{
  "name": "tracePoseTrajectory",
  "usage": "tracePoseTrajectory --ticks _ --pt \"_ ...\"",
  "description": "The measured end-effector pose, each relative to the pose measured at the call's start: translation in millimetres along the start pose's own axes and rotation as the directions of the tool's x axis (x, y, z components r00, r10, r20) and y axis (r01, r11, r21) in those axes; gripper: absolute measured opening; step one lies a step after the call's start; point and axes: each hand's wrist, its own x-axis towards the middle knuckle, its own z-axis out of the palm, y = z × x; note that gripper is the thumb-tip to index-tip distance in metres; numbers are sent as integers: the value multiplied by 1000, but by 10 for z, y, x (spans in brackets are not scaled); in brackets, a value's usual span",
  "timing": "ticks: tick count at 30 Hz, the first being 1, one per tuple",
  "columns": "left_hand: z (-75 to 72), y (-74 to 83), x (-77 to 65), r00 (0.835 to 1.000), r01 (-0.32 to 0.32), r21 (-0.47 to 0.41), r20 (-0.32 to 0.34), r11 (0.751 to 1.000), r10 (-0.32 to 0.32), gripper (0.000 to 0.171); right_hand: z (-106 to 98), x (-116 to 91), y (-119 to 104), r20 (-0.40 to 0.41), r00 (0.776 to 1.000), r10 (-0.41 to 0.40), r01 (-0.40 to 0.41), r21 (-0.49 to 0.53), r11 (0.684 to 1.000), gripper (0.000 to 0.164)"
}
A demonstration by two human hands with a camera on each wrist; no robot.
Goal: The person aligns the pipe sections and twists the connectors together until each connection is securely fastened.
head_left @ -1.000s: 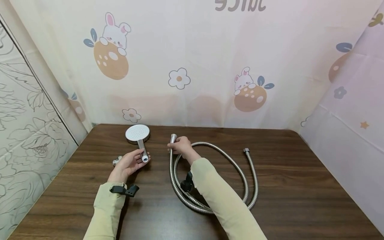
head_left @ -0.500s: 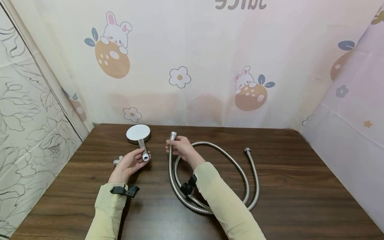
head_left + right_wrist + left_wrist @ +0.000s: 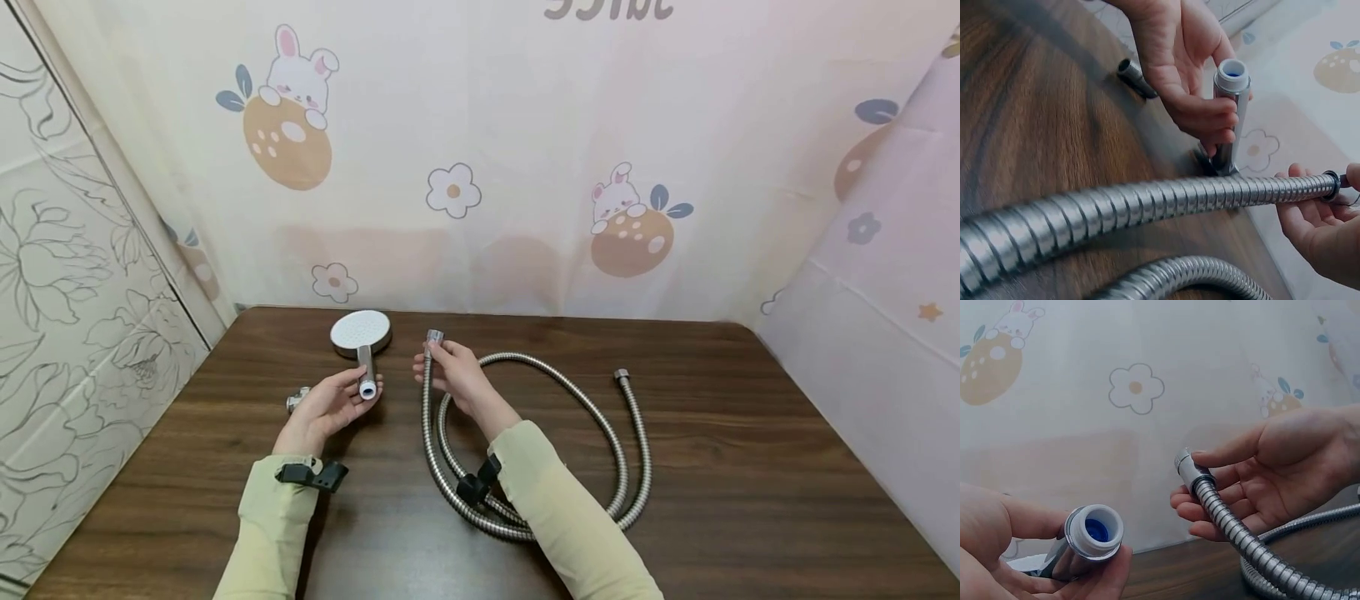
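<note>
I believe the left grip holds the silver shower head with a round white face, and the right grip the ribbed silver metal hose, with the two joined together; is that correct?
Not quite: the ribbed hose is not joined to the shower head; the left wrist view shows a gap between their ends. The left grip and right grip hold them as you say.

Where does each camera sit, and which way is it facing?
Head: worn on the head, looking forward and down at the table and shower head; left hand, right hand and pale sleeves show.
Left wrist: on that wrist, looking past the shower head's handle toward the hose and printed curtain; both hands partly show.
Right wrist: on that wrist, looking across the hose toward the shower head; both hands partly show.
Shared: both wrist views catch the handle's open end.
</note>
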Motion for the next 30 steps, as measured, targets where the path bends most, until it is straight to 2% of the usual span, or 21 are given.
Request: tracePoseTrajectory --ticks 5,10,14,21,30 --pt "54 18 -14 1000 17 -58 7 998 -17 25 39 -82 -9 26 999 -40 40 24 999 35" --pt "127 37 -42 1000 8 -103 12 995 -7 26 75 -163 -8 49 997 -63 61 46 997 35" --pt "201 69 -74 999 3 -109 39 994 1 28 76 -199 -1 42 996 -79 77 53 996 36" --pt "347 95 -133 998 -15 -117 60 993 22 36 78 -245 42 67 995 -67 68 -6 998 36" --pt "440 120 -178 992 -62 -69 103 996 69 29 130 -301 63 57 995 -83 83 12 996 31"
